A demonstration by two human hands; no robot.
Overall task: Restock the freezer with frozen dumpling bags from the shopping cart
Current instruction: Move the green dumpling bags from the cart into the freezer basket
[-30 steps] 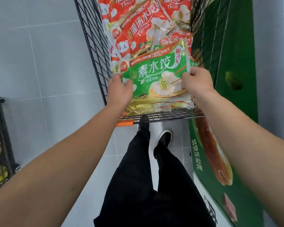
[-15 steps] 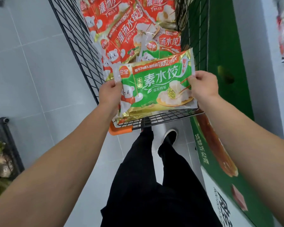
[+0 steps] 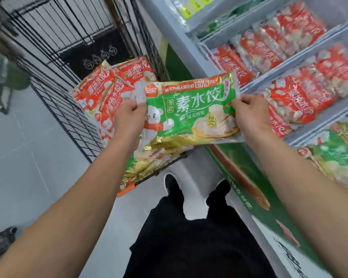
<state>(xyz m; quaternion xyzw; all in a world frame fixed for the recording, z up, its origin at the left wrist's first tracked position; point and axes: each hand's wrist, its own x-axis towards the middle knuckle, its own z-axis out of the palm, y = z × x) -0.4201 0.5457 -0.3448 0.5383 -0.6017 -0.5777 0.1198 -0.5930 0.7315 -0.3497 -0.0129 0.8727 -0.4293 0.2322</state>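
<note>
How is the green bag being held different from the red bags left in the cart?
The green bag has a green front; the red bags have red fronts. The green bag is lifted, gripped at its ends by the left hand and right hand; the red bags lie loose in the cart. The green bag is held level, while the red bags lie tilted and overlapping. Both have gold trim and pictured dumplings.

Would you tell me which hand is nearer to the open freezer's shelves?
Right. The right hand grips the green bag beside the freezer shelves; the left hand grips its cart-side end.
</note>
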